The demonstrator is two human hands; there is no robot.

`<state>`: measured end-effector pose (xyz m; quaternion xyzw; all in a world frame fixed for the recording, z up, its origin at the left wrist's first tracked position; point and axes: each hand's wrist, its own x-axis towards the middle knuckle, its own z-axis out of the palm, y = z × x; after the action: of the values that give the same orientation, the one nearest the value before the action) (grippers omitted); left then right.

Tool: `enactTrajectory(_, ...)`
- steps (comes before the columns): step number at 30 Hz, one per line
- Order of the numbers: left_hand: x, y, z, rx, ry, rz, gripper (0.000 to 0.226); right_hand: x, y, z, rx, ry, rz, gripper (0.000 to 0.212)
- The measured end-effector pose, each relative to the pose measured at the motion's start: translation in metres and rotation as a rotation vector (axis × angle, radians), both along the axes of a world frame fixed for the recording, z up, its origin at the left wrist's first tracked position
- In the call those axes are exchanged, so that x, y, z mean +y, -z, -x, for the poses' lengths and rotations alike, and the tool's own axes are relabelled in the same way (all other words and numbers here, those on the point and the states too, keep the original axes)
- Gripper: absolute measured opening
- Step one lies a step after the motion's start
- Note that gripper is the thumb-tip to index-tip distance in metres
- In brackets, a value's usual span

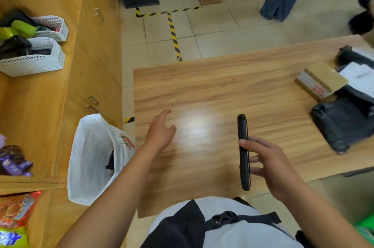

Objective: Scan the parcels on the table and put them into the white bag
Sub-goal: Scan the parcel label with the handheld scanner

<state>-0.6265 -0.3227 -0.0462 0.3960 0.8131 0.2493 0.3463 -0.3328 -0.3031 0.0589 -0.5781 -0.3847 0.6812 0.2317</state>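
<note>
With right hand (269,164) fingers clamped on the scanner (242,146), left hand (162,132) fingers apart and empty, we should reach for the parcels (344,126) well right of them, white bag (91,156) just left.

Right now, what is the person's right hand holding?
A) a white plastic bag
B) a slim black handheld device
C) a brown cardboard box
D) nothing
B: the right hand grips a slim black handheld device above the wooden table; the brown cardboard box lies untouched at the table's right end.
</note>
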Motion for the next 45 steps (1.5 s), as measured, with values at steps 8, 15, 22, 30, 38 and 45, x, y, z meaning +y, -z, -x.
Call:
enactTrajectory(8, 0.099, -0.003, -0.172, -0.034, 0.415, 0.069, 0.057, 0.038, 0.014, -0.127, 0.012, 0.303, 0.024, 0.019)
enactTrajectory(15, 0.161, 0.006, -0.297, -0.055, 0.661, 0.161, 0.051, 0.076, 0.035, -0.221, 0.062, 0.491, 0.09, 0.02)
enactTrajectory(22, 0.242, 0.029, -0.376, -0.3, 0.418, 0.236, 0.048, 0.108, 0.051, -0.287, 0.088, 0.584, 0.104, 0.024)
enactTrajectory(30, 0.303, 0.055, -0.424, -0.404, 0.056, 0.237, 0.048, 0.108, 0.063, -0.33, 0.071, 0.685, 0.116, 0.023)
enactTrajectory(38, 0.311, 0.05, -0.423, -0.328, 0.076, 0.174, 0.02, 0.106, 0.066, -0.345, 0.067, 0.71, 0.093, 0.028)
enactTrajectory(45, 0.249, 0.027, -0.384, -0.697, -0.123, 0.155, 0.012, 0.125, 0.063, -0.328, 0.104, 0.567, 0.064, 0.027)
